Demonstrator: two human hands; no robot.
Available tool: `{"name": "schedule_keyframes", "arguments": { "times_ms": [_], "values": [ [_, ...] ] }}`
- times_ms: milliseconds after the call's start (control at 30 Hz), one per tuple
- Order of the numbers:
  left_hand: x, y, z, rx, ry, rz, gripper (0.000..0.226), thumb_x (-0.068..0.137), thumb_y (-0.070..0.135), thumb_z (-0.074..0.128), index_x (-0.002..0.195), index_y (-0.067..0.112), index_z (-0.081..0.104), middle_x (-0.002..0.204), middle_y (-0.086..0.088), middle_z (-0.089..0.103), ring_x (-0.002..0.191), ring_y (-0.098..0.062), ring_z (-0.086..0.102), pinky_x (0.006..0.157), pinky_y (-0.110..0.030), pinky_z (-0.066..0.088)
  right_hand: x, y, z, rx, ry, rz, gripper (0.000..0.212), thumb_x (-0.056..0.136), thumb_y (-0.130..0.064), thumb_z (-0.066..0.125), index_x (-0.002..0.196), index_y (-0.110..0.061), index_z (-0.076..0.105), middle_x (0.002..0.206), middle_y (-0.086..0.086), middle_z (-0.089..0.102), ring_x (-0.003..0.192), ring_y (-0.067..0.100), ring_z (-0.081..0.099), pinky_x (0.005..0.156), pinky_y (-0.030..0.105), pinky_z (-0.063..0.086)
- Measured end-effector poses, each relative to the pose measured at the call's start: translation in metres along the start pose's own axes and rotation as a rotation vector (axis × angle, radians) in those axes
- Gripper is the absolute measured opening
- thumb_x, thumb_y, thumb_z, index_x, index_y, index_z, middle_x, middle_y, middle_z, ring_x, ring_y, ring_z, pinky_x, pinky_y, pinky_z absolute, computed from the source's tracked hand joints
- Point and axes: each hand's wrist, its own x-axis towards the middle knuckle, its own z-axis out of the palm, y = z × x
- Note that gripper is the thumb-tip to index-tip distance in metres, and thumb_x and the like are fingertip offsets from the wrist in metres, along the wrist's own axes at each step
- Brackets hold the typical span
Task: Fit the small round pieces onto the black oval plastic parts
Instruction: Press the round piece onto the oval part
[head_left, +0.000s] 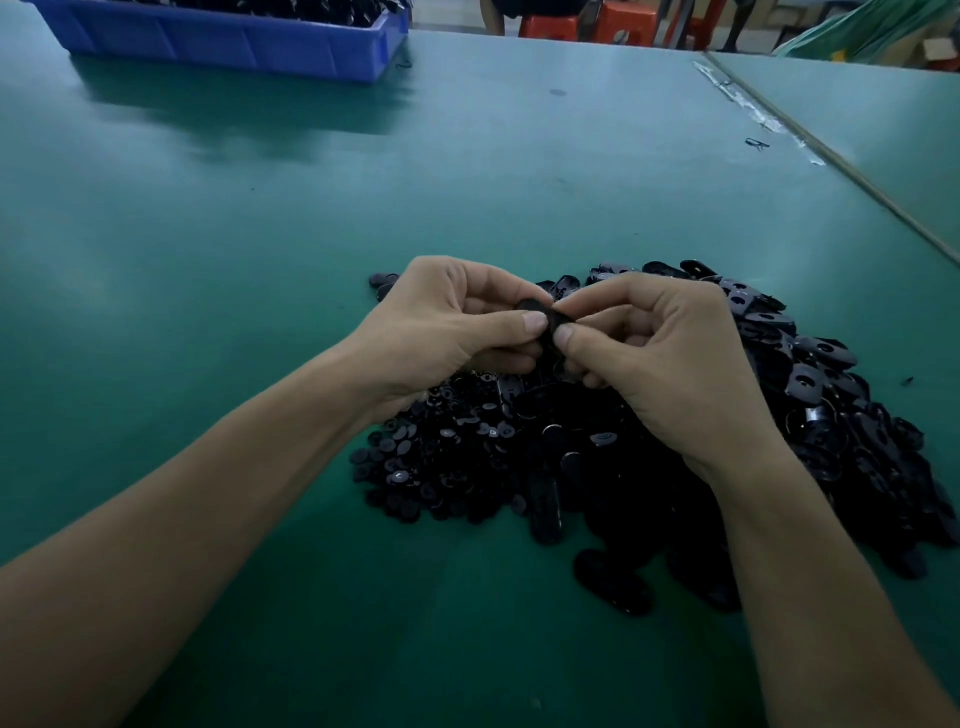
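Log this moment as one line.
left hand: pinches oval part | right hand: pinches it too | pile: below hands

One black oval part held above dark heaps — small round pieces left, oval parts right.

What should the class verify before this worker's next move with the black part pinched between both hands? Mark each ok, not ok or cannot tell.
1. Black oval plastic part pinched by left hand and right hand: ok.
2. Round piece seated on that part: cannot tell, the hands cover it.
3. Heap of small round black pieces below the hands: ok.
4. Heap of black oval parts at right: ok.
5. Blue plastic bin across the table: ok.
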Motion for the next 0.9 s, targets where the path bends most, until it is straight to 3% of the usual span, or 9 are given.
{"name": "schedule_keyframes", "arguments": {
  "times_ms": [100, 267, 367, 500, 600, 733, 900],
  "values": [
    [0.001, 0.002, 0.0, -0.016, 0.021, -0.005, 0.016, 0.087, -0.004, 0.067, 0.084, 0.01, 0.074, 0.074, -0.009, 0.073, 0.064, -0.012, 0.07, 0.06, -0.02, 0.057, -0.001, -0.001, 0.002, -0.106, 0.057, -0.084, 0.017, 0.083, -0.012, 0.077, 0.09, -0.027, 0.078, 0.076, -0.005, 0.076, 0.072, 0.011, 0.073, 0.073, 0.035, 0.061],
    [0.001, 0.001, 0.007, -0.06, 0.1, 0.007, 0.011, 0.09, -0.005, 0.064, 0.087, 0.005, 0.069, 0.069, -0.006, 0.072, 0.062, -0.011, 0.069, 0.058, -0.019, 0.057, -0.001, -0.001, 0.01, -0.337, 0.163, -0.273, 0.016, 0.083, -0.016, 0.08, 0.098, -0.021, 0.08, 0.088, -0.005, 0.073, 0.077, 0.006, 0.066, 0.072, 0.012, 0.048],
    [0.001, 0.0, 0.009, -0.082, 0.109, 0.004, 0.013, 0.091, -0.007, 0.062, 0.089, 0.005, 0.068, 0.072, -0.007, 0.074, 0.065, -0.011, 0.071, 0.061, -0.02, 0.057, 0.0, 0.002, 0.011, -0.353, 0.2, -0.289, 0.016, 0.083, -0.013, 0.08, 0.098, -0.02, 0.08, 0.093, 0.0, 0.068, 0.082, 0.005, 0.061, 0.073, 0.007, 0.04],
    [0.001, -0.002, 0.011, -0.058, 0.126, 0.021, 0.017, 0.091, -0.009, 0.06, 0.089, 0.006, 0.068, 0.077, -0.009, 0.075, 0.068, -0.013, 0.072, 0.064, -0.021, 0.058, 0.0, 0.003, 0.013, -0.354, 0.21, -0.263, 0.012, 0.085, -0.015, 0.078, 0.094, -0.023, 0.08, 0.085, -0.008, 0.065, 0.073, -0.002, 0.059, 0.069, 0.005, 0.039],
    [0.0, -0.003, 0.012, -0.015, 0.133, 0.049, 0.015, 0.092, -0.007, 0.061, 0.092, 0.008, 0.066, 0.077, -0.007, 0.076, 0.071, -0.013, 0.073, 0.064, -0.022, 0.059, 0.001, 0.0, 0.013, -0.288, 0.205, -0.232, 0.013, 0.085, -0.016, 0.076, 0.087, -0.029, 0.076, 0.08, -0.015, 0.07, 0.073, 0.0, 0.066, 0.068, 0.013, 0.05],
    [-0.001, -0.002, 0.013, 0.014, 0.137, 0.078, 0.015, 0.091, -0.006, 0.063, 0.093, 0.009, 0.063, 0.078, -0.006, 0.076, 0.073, -0.013, 0.073, 0.067, -0.024, 0.06, 0.003, 0.002, 0.009, -0.099, 0.197, -0.132, 0.017, 0.085, -0.017, 0.074, 0.079, -0.032, 0.071, 0.074, -0.01, 0.073, 0.07, 0.007, 0.07, 0.072, 0.032, 0.059],
    [-0.003, 0.0, 0.014, 0.034, 0.137, 0.098, 0.012, 0.09, -0.003, 0.066, 0.094, 0.008, 0.065, 0.08, -0.007, 0.077, 0.076, -0.015, 0.074, 0.068, -0.023, 0.06, 0.004, 0.005, 0.008, -0.016, 0.187, -0.059, 0.01, 0.082, -0.021, 0.075, 0.079, -0.031, 0.073, 0.074, -0.008, 0.075, 0.071, 0.009, 0.072, 0.069, 0.028, 0.056]
  ]
}}
